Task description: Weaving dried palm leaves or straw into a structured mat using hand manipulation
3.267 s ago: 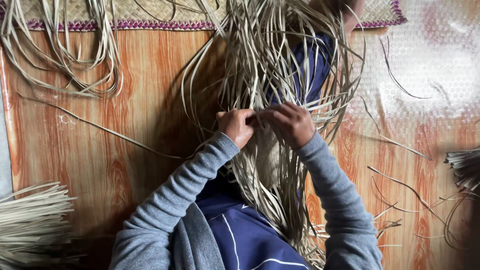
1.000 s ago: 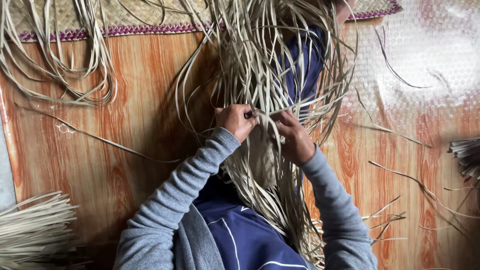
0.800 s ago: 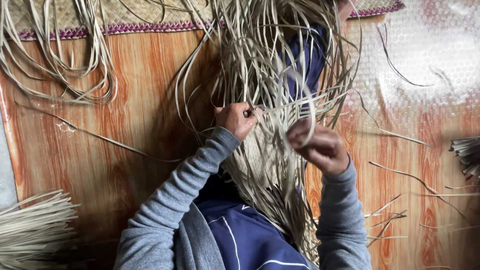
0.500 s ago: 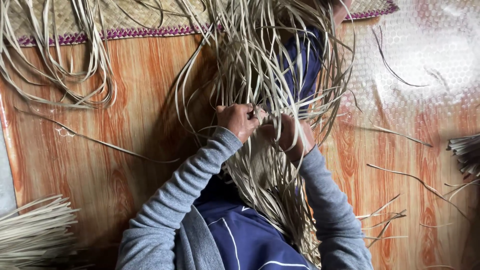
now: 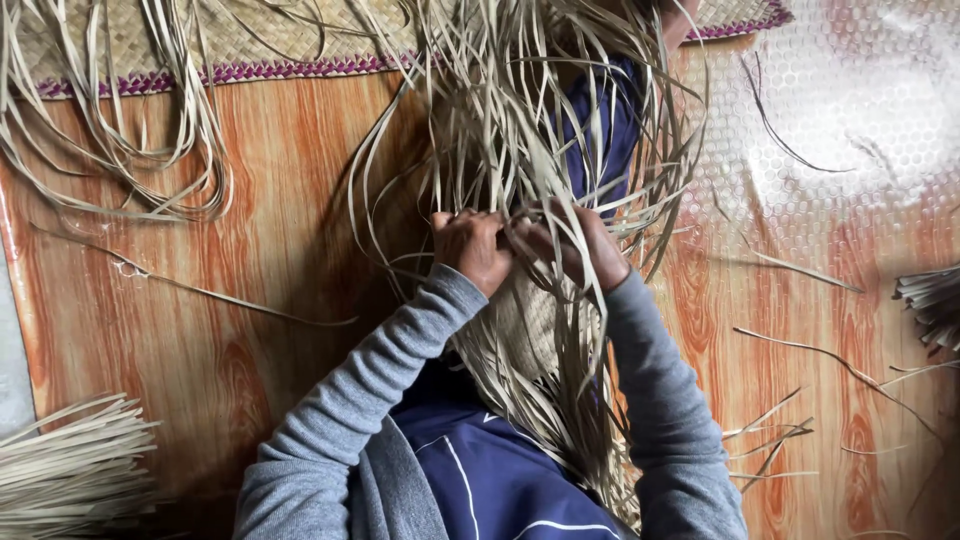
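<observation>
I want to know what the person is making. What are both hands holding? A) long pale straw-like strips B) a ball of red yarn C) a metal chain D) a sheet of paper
A: the left hand and right hand both grip the long pale strips, which fan out above the woven piece.

Pale straw-beige strips (image 5: 520, 130) fan over a floor (image 5: 250, 260) of orange-brown wood-grain print. The woven mat (image 5: 250, 40) is tan checkered with a purple zigzag edge. Sleeves (image 5: 380, 390) are grey; the trousers (image 5: 490, 480) are dark blue with white lines.
</observation>
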